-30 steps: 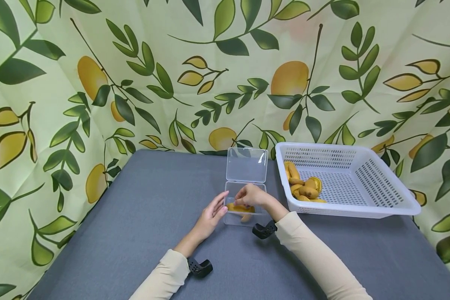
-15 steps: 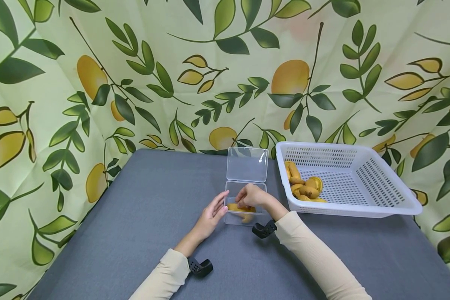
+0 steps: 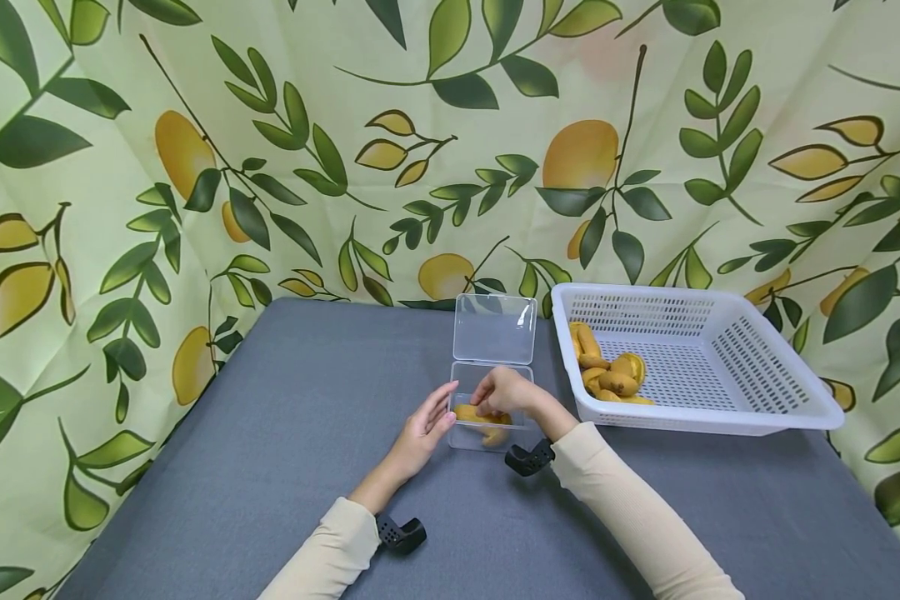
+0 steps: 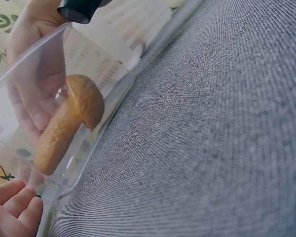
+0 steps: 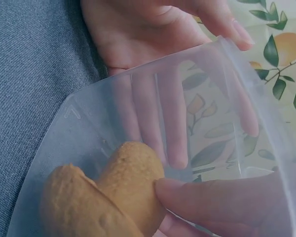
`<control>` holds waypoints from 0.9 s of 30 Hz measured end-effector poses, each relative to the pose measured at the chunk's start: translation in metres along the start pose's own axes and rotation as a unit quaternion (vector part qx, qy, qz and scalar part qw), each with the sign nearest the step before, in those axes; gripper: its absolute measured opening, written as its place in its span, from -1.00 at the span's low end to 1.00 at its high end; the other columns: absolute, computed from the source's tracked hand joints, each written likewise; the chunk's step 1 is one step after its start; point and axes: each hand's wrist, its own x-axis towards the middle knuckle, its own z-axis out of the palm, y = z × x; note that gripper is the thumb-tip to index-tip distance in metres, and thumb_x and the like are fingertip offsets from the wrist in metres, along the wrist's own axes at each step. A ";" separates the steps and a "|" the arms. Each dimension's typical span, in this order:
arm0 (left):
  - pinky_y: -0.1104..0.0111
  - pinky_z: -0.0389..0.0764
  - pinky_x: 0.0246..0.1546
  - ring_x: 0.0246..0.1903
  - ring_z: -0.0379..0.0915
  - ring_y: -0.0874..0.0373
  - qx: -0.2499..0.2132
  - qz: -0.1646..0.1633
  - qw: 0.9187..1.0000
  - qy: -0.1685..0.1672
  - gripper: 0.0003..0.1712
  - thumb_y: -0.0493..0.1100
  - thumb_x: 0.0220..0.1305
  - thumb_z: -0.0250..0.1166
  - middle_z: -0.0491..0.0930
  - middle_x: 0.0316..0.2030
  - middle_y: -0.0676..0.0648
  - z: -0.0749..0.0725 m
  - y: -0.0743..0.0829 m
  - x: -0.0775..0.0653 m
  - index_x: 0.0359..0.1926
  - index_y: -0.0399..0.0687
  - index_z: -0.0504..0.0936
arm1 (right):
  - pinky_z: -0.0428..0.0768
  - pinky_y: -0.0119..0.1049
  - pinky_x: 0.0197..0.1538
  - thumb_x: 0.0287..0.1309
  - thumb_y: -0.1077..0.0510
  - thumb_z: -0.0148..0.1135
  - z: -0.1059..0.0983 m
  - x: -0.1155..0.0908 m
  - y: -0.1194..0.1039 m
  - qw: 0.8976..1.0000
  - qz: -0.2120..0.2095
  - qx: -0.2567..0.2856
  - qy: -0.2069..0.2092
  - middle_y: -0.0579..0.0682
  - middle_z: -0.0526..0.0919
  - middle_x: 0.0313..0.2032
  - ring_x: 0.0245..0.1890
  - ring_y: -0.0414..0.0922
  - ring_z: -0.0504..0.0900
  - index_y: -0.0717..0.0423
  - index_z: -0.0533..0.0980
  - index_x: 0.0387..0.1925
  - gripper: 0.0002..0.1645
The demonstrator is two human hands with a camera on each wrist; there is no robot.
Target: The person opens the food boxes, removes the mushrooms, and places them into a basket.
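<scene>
A clear plastic box (image 3: 528, 417) stands on the table with its lid (image 3: 493, 331) swung back. Inside lies a brown mushroom (image 4: 61, 136), its thick stem and rounded cap showing through the wall. My right hand (image 3: 506, 390) reaches down into the box and pinches the mushroom's stem, thumb on one side and fingers on the other. My left hand (image 3: 418, 433) rests against the box's left side, its fingers fairly straight along the outside of the wall, as the right wrist view shows.
To the right stands a white perforated basket (image 3: 705, 417) with several brown mushrooms (image 3: 618, 382) heaped at its left end. A grey cloth (image 3: 307, 400) covers the table. Behind hangs a leaf-patterned curtain (image 3: 307, 250).
The mushroom has shifted slightly inside the box, and my right fingers have moved a little with it. My left hand, the box and the basket stay in place.
</scene>
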 end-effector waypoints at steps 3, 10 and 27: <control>0.03 0.29 0.39 0.39 0.19 -0.27 0.001 0.001 1.000 0.001 -0.43 -0.24 0.43 0.03 0.24 0.41 -0.32 0.000 -0.001 0.000 0.42 -0.14 0.21 | 0.54 -0.49 -0.47 0.05 0.39 0.30 -0.001 0.000 0.000 1.000 -0.001 0.002 0.008 0.09 0.73 -0.42 -0.55 -0.25 0.49 0.32 0.68 -0.29 -0.86; 0.03 0.30 0.40 0.39 0.19 -0.27 0.000 -0.002 1.000 0.003 -0.43 -0.24 0.43 0.03 0.24 0.41 -0.30 0.001 -0.002 0.001 0.42 -0.13 0.22 | 0.56 -0.51 -0.47 0.03 0.37 0.34 -0.008 -0.004 -0.004 0.999 -0.017 0.005 0.037 0.11 0.74 -0.42 -0.57 -0.28 0.48 0.33 0.68 -0.27 -0.83; 0.04 0.29 0.40 0.40 0.18 -0.26 -0.001 -0.009 1.000 0.008 -0.43 -0.23 0.42 0.05 0.24 0.41 -0.31 0.001 0.000 0.000 0.41 -0.13 0.23 | 0.61 -0.48 -0.44 0.08 0.29 0.33 -0.024 -0.020 -0.002 0.995 -0.054 0.036 0.079 0.19 0.76 -0.33 -0.54 -0.29 0.55 0.35 0.66 -0.21 -0.77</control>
